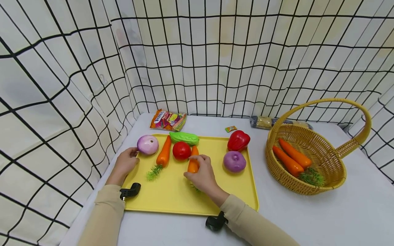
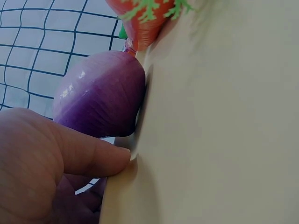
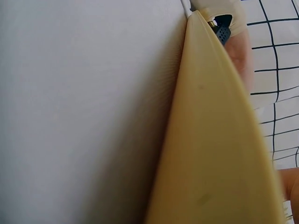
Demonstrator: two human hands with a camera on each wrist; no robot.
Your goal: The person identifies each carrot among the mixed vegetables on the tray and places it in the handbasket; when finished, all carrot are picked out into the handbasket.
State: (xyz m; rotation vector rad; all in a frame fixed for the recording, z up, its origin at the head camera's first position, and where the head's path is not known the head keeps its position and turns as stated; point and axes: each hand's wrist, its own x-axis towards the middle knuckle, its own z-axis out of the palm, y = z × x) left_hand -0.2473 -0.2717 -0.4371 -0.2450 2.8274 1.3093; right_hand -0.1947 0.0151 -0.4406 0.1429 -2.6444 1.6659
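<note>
A: Far left, the left hand [image 1: 127,160] pinches the rim of the tray [image 1: 172,196], thumb on top, fingers beneath, the onion [image 1: 148,144] just past it!

B: Going right, the slanted carrot [image 1: 164,153] lies loose, greens towards the person, and next comes the tomato [image 1: 181,151], clear of both hands.

A: Now the big one: the middle carrot [image 1: 193,166], lying on the tray just beside the tomato. Which way does it run?

B: Almost straight away from the person! Tip at the far end, greens at the near end, partly hidden.

A: And the right hand [image 1: 203,174] is on it, lying over from the carrot's right: fingers across the body, thumb at the near left. It looks like a grasp, though the right wrist view doesn't show those fingers.

B: The left hand is well apart from it. Farther right, off the tray, the basket [image 1: 286,181] stands on the table [image 1: 354,212] with two carrots [image 1: 293,153] inside, and the right hand is the nearer.
</note>
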